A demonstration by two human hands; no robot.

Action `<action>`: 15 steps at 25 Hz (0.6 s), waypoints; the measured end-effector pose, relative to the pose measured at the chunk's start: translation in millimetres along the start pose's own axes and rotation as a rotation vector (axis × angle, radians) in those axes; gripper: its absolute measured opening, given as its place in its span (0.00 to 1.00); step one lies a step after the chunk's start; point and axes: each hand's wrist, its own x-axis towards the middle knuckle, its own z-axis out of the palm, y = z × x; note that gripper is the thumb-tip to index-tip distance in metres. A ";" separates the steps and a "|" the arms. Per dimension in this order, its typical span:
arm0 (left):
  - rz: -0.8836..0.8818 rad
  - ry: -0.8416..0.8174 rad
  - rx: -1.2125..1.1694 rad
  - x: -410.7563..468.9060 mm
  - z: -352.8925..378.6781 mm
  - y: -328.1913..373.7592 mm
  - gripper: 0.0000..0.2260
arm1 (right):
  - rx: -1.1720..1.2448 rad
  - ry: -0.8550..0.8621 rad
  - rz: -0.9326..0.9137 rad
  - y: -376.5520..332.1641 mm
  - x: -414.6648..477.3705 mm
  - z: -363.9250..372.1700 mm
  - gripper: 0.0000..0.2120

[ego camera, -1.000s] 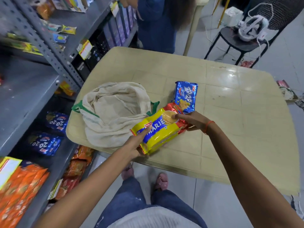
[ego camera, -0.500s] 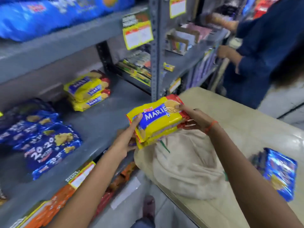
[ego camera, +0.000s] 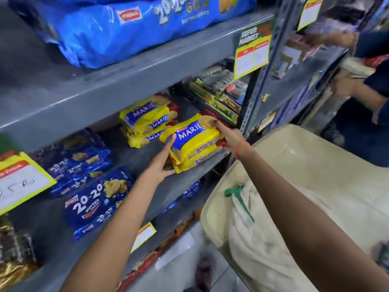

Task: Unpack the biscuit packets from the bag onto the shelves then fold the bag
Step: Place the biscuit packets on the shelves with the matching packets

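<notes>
- Both hands grip one stack of yellow Marie packets [ego camera: 193,142]; we count two, perhaps three, wrappers in it.
- Our left hand [ego camera: 162,165] closes on the stack's near left corner, thumb on the top face, fingers curled underneath.
- Our right hand [ego camera: 228,135] pinches the far right end, forefinger laid over the printed biscuit; an orange thread [ego camera: 242,147] circles that wrist.
- Held stack: at 12 o'clock from us, over the front edge of the middle shelf [ego camera: 130,157], its lower edge touching or just above the grey board; we cannot tell which.
- Shelved Marie packets [ego camera: 147,121]: a second yellow stack, at 10 o'clock from the held one, just beside it, deeper on the same shelf.
- Dark blue 20-20 packets [ego camera: 94,199]: lying in a loose heap on the same shelf, at 8 o'clock from the held stack, well apart from it.
- Large blue 20-20 Gold pack [ego camera: 130,28]: on the shelf above, at 11 o'clock.
- Yellow price tags [ego camera: 252,49]: hung on the shelf edges and the upright.
- Cream cloth bag [ego camera: 259,245] with a green tie [ego camera: 237,197]: slumped on the beige table [ego camera: 315,165], at 4 o'clock, under our right forearm, mouth toward the shelves; we cannot see its contents.
- Another person's sleeve [ego camera: 376,81], dark blue, at 2 o'clock, blurred, beside the next shelf bay.
</notes>
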 end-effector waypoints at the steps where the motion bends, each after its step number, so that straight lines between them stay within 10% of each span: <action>1: -0.001 -0.004 -0.004 6.2 -0.2 1.5 0.25 | 0.006 0.007 0.000 -4.6 0.8 2.7 0.27; 8: 0.009 0.117 0.052 23.1 0.9 4.6 0.35 | -0.125 -0.017 -0.029 -14.0 8.0 7.3 0.28; 15: 0.664 0.593 0.602 -14.8 68.6 -8.1 0.28 | -0.293 -0.078 -0.149 -6.5 -19.5 -46.3 0.23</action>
